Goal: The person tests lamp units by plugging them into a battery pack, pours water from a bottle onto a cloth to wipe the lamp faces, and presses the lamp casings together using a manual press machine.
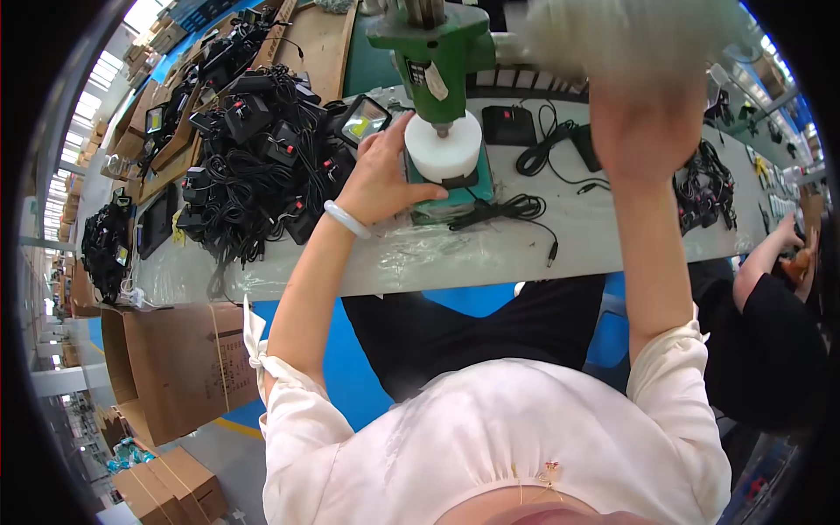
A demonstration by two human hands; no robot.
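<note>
A green bench press [433,61] stands at the table's back, its white cylindrical head [444,144] down on a black box-shaped device [459,182] that it mostly hides. Beneath lies a green base [446,208]; the device's coiled black cable [507,210] trails in front of it. My left hand [381,175], with a pale bangle [347,219] at the wrist, lies along the left side of the head and base. Its thumb and fingers are spread apart, with the thumb near the device. My right hand [643,114] is raised at the press's right side, smeared by motion; its fingers cannot be made out.
A large heap of black cabled devices [262,149] covers the left of the table [394,271]. Another black device [509,125] and cables lie right of the press. Cardboard boxes [175,367] stand at lower left. Another person's arm [766,254] shows at right.
</note>
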